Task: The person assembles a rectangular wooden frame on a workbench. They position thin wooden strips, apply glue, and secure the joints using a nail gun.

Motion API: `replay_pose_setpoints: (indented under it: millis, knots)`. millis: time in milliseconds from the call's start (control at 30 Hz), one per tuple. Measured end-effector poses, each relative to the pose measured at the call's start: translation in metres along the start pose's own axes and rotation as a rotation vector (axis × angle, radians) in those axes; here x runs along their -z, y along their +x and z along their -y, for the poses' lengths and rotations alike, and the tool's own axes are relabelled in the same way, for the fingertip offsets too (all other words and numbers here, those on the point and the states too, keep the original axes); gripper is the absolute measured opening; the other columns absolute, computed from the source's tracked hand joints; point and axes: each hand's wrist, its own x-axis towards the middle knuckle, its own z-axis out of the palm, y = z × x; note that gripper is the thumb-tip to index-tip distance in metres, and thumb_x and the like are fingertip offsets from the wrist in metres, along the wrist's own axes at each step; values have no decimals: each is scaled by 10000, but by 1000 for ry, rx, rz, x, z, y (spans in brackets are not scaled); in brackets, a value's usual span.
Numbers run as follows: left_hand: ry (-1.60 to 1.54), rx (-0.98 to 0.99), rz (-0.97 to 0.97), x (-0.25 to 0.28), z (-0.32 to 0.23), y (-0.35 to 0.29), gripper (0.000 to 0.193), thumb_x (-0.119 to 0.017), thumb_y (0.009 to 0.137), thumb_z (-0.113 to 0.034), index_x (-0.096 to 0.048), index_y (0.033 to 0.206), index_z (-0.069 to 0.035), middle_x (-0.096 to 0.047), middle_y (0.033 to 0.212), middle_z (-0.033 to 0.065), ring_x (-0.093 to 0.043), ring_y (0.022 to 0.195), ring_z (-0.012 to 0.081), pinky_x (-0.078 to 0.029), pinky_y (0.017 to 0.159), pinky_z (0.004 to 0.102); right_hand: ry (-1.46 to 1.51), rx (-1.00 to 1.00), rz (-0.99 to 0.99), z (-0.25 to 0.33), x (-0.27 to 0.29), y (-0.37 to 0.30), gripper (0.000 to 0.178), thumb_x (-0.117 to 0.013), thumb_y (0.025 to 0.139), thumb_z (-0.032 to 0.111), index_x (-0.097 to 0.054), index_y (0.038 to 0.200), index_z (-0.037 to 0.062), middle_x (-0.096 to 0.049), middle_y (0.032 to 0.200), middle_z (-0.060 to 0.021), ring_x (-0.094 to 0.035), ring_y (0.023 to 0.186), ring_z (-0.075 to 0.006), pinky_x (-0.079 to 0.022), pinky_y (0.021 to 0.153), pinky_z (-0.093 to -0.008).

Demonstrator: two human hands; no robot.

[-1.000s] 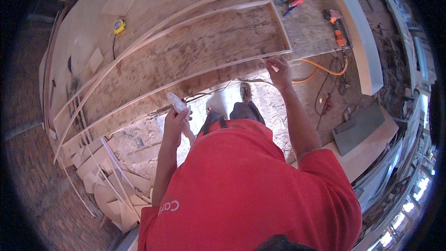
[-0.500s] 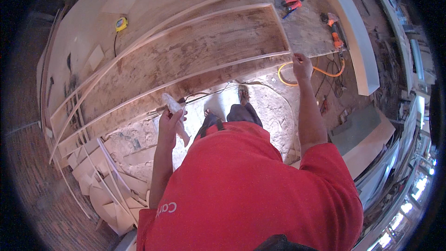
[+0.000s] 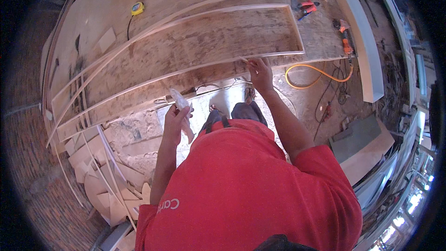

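A long, shallow wooden frame (image 3: 301, 35) lies on the worktable, its near rail running along the table's front side. My left hand (image 3: 173, 122) is closed around a whitish, translucent plastic bag (image 3: 178, 97), held in front of the near rail, over the gap between table and body. Against that near rail, right of the middle, my right hand (image 3: 261, 75) has its fingers pinched together. Something small and pale pokes out at the fingertips; its kind is too small to make out.
Long thin wood strips (image 3: 204, 1) lie across the frame's left part. Behind are a yellow tape measure (image 3: 137, 8) and red-handled pliers (image 3: 307, 6). An orange power tool (image 3: 344, 42) with an orange hose (image 3: 290, 81) lies right. Board offcuts (image 3: 100, 195) pile up at lower left.
My right hand has moved left along the near rail, from the frame's right corner toward its middle. The left hand still holds the plastic bag. The whole view has shifted slightly.
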Motion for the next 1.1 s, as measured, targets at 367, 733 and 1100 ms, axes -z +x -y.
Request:
replay_pose_setpoints:
  millis: [367,733,1100]
  knots:
    - [-35,-12,0,8,19,-7,408,-741,938,-239,-605,1235,6,-712,1054,107,-661,929,191,-513,852,347,-169,106,-19,1,-12,5,135,-735,896,95,-698,1021,62,-649,992,-169,-667,909,-391,-542,755,-470]
    - [-30,-39,17,3,13,-6,388,-733,947,-250,-610,1215,2,-709,1041,90,-649,906,175,-506,810,338,-179,54,19,11,12,-3,140,-748,896,105,-736,1030,67,-655,986,-159,-680,867,-344,-539,723,-441]
    - [-44,-62,26,1,15,0,361,-734,949,-238,-619,1205,-10,-705,1037,79,-648,885,166,-502,786,324,-161,54,68,22,5,7,155,-736,922,119,-745,1055,40,-661,1036,-165,-697,874,-322,-565,740,-392]
